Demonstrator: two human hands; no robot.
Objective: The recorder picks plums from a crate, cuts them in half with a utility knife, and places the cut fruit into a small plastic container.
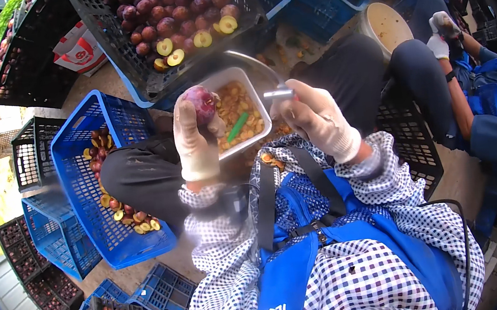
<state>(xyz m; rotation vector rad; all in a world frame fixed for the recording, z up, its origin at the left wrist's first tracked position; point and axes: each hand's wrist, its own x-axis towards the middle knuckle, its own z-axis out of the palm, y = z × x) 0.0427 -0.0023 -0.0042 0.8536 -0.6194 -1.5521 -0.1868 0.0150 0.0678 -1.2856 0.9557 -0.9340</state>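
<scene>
My left hand [196, 138], in a white glove, is closed round a whole purple-red plum [201, 103], held up above a white tub. My right hand [321, 117], gloved too, grips a sickle-like knife [262, 68] with a thin curved metal blade and a shiny collar; its handle is mostly hidden in my fingers. The blade arcs up and left, apart from the plum. Below and between my hands stands the white tub [264, 118], holding many small yellow-brown pieces that look like plum stones, with a green strip [237, 127] on top.
Just beyond the tub, a black crate [155, 87] holds whole plums and several cut halves. A blue crate [118, 238] with cut plums stands left of my leg. Stacked crates [40, 148] line the left. A pale bucket [385, 27] and a co-worker [470, 75] are at right.
</scene>
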